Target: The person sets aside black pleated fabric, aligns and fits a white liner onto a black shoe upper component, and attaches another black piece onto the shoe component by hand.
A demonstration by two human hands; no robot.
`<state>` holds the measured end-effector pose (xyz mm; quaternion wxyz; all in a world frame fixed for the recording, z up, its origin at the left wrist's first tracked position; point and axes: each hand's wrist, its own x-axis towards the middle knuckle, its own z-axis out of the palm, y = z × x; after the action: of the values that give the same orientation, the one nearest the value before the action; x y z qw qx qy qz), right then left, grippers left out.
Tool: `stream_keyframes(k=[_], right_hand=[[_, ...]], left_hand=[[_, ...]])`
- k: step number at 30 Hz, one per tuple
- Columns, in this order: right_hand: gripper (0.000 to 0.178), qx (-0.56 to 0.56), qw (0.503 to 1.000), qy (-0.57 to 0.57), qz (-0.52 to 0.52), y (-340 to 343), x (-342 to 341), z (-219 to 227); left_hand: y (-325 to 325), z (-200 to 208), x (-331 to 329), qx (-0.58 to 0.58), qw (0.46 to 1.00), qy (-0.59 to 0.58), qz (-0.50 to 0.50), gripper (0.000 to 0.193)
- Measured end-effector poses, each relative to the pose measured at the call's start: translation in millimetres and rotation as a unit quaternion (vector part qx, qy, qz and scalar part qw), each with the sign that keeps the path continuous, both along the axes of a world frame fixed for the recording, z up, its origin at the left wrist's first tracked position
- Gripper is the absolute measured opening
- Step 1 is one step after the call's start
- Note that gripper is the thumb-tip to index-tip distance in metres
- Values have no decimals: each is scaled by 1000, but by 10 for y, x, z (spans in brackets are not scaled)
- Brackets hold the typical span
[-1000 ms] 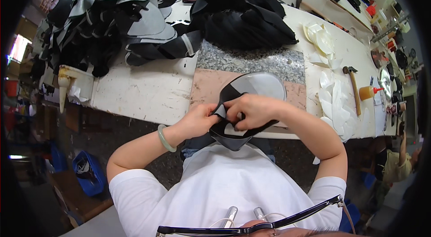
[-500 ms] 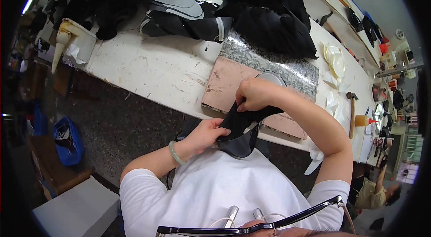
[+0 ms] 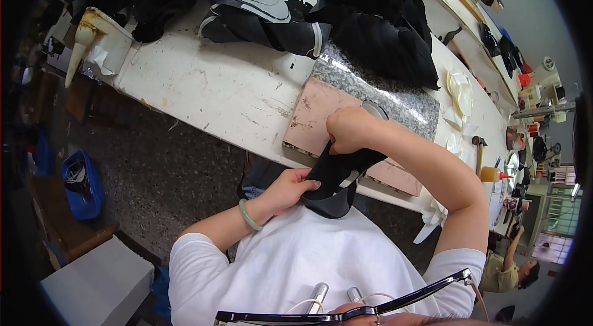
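Observation:
A black shoe upper (image 3: 334,173) hangs between my hands, its lower loop close against my white shirt and its far part over the table's front edge. My left hand (image 3: 289,190), below a pale green bangle, pinches the near left edge with the thumb on top. Farther up, my right hand (image 3: 349,131) is closed on the upper's far part, fingers curled under and partly hidden. Beneath the right hand lies a pinkish board (image 3: 318,110) on the table. A grey round-ended part (image 3: 374,108) shows just beyond that hand; I cannot tell what it belongs to.
Behind the board is a speckled stone slab (image 3: 404,100). Black pieces (image 3: 380,36) and grey-and-black uppers (image 3: 259,33) are piled at the back. To the right are a hammer (image 3: 479,154) and a glue bottle (image 3: 492,175). A blue bin (image 3: 83,193) stands on the floor at left.
The whole view has shifted slightly. Both hands keep their hold on the black upper, and its lower loop has changed shape a little near my shirt.

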<state>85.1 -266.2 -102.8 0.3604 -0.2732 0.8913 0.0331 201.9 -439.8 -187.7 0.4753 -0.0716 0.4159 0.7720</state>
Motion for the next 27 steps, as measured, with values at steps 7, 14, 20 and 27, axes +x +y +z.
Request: stream_keyframes(k=[7,14,20,27], right_hand=[[32,24,1000,-13,9,-45,0,51],[39,53,999,0,6,-17,22,173],[39,28,998,55,19,52,63,171],[36,-134,986,-36,-92,625,106,212]], left_hand=[[-105,-25,-22,-85,986,125,-64,22],[-133,230,-224,-293,829,431,-202,25],[147,601,-551,-369,717,591,-6,37],[401,271,-707,-226,710,667,-18,59]])
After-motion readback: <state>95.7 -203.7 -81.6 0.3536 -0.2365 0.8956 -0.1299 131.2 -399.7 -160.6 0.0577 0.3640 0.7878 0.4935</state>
